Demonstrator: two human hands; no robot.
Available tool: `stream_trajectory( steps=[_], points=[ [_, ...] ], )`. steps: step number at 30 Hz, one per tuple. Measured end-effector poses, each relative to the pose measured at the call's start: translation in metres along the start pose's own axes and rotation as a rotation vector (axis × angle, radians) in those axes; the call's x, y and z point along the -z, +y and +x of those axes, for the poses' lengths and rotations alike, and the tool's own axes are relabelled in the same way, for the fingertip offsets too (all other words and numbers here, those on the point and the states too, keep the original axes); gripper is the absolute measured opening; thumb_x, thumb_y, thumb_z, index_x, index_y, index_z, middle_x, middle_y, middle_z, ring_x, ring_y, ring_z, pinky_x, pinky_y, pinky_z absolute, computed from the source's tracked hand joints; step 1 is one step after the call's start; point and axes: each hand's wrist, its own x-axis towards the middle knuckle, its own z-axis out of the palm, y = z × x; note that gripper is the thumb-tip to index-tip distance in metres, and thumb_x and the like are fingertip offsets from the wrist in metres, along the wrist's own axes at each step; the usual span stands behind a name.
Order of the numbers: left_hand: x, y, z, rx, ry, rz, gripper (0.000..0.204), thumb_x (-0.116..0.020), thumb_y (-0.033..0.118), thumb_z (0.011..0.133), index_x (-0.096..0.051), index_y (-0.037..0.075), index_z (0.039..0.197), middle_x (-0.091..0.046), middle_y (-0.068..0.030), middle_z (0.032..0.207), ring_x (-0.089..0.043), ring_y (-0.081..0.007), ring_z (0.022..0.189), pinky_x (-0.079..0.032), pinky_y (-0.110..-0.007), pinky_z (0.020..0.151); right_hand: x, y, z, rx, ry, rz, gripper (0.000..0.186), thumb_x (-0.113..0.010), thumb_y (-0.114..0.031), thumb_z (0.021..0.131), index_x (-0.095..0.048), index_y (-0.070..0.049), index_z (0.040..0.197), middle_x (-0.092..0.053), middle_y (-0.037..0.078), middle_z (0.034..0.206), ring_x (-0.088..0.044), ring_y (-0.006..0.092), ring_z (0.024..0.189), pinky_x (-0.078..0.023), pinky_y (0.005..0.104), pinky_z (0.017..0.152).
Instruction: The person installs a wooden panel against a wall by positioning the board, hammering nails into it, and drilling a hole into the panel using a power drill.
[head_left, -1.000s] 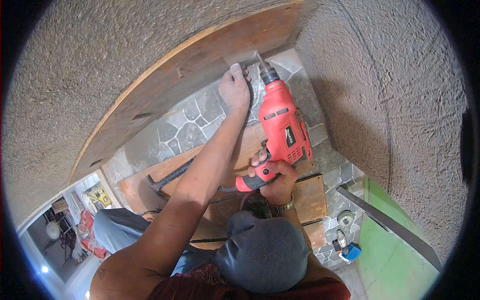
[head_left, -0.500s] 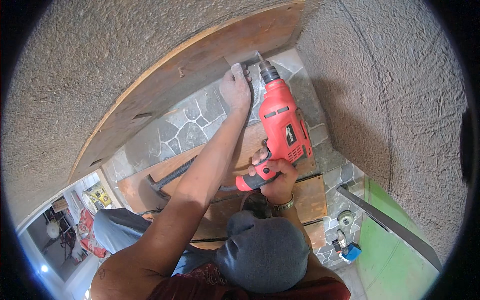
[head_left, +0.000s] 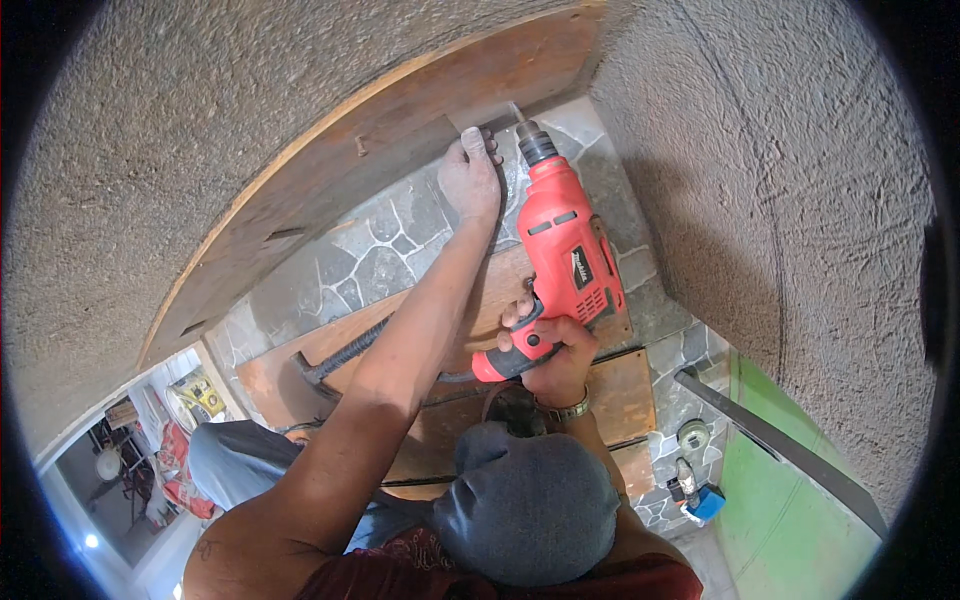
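Note:
My right hand is wrapped round the rear handle of a red corded-style power drill. The drill points away from me, its thin bit reaching the foot of the wooden board along the far wall. Left of the chuck, my dusty left hand is closed beside the board's lower edge, thumb up and fingers curled. What it grips, if anything, is hidden. Beneath my left forearm, a tool with a ribbed black grip lies partly covered on a wooden plank.
Rough plaster walls close in ahead and at right. Grey stone-patterned flooring lies below. At right are a long dark bar, a round roll and a blue object. My denim-covered knee is in front.
The drill has shifted very slightly forward and left, its chuck a little closer to the board. My left hand stays nearly in place.

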Motion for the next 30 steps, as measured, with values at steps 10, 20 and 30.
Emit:
stream_trajectory(
  steps=[10, 20, 30],
  points=[
    [0.001, 0.004, -0.003, -0.006, -0.001, 0.0, 0.063, -0.054, 0.053, 0.1, -0.072, -0.006, 0.094, -0.07, -0.0104, 0.076, -0.066, -0.0166, 0.064, -0.052, -0.032, 0.064, 0.009, 0.002, 0.001, -0.013, 0.033, -0.021, 0.047, -0.056, -0.009, 0.067, -0.052, -0.002, 0.113, -0.056, 0.007, 0.085, -0.054, 0.0236, 0.083, -0.052, 0.0386, 0.068],
    [0.002, 0.009, -0.005, 0.017, 0.007, 0.032, 0.057, -0.056, 0.049, 0.101, -0.072, -0.005, 0.094, -0.07, -0.0102, 0.077, -0.066, -0.0154, 0.064, -0.052, -0.032, 0.063, 0.01, 0.001, 0.003, 0.038, -0.02, -0.077, 0.05, -0.055, -0.008, 0.068, -0.051, 0.0, 0.118, -0.057, 0.007, 0.088, -0.056, 0.0242, 0.084, -0.053, 0.0396, 0.068],
    [0.003, 0.002, -0.002, -0.004, -0.005, 0.041, 0.055, -0.055, 0.046, 0.101, -0.07, -0.006, 0.09, -0.071, -0.0117, 0.077, -0.065, -0.0162, 0.061, -0.052, -0.033, 0.062, 0.015, 0.001, 0.005, 0.022, -0.019, -0.087, 0.052, -0.058, -0.007, 0.07, -0.05, 0.002, 0.12, -0.057, 0.007, 0.088, -0.057, 0.0243, 0.085, -0.053, 0.0385, 0.069]
  ],
)
